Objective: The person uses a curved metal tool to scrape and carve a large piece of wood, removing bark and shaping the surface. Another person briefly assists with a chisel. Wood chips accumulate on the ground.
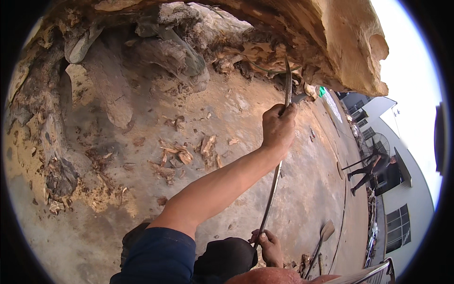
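A dusty concrete ground (307, 189) is seen below a very large piece of rough brown wood (350, 42), and by this wood the places are given here. To its right, and lower, a pale building (418, 175) is seen, with a person (371, 171) in dark clothes before it. Well below the wood, toward the right, a long-handled shovel (326, 231) is laid.

Between these, a long, thin metal strip (274, 188) is held by two hands. Its long axis, slightly bent, is directed from the right hand (271, 247) upward through the left hand (278, 128) to the wood's underside; whether the wood is touched by the tip cannot be told. The left hand is nearer to the wood and is closed in a fist around the strip's upper part. By the right hand, farther below, the lower end is gripped.

Under the wood, at its left part, broken wood chips (177, 151) are scattered. No brand, label or writing can be read anywhere.
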Motion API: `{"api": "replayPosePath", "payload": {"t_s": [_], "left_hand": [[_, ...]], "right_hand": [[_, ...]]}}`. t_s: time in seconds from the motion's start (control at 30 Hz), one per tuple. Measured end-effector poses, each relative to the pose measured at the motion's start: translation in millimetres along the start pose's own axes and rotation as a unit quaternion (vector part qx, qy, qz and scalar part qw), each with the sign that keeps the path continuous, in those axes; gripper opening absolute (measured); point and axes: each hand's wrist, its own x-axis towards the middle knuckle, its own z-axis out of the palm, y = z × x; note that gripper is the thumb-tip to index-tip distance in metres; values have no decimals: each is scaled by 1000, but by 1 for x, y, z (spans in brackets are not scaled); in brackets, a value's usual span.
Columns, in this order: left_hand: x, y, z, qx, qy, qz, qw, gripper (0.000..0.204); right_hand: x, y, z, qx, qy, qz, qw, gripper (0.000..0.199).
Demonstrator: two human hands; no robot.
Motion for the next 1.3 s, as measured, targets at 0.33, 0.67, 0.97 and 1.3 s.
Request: {"api": "replayPosePath", "payload": {"t_s": [0.33,0.67,0.97,1.3], "left_hand": [[6,21,-5,28,-28,52,998,32],[14,20,-11,78,-39,95,992,34],[27,5,-2,98,-2,173,980,36],[35,8,-18,45,-55,121,990,34]], "right_hand": [[19,18,38,89,112,-22,989,55],[43,31,54,126,128,-60,982,54],[82,33,15,99,107,-105,984,50],[125,50,18,107,58,-125,985,53]]}}
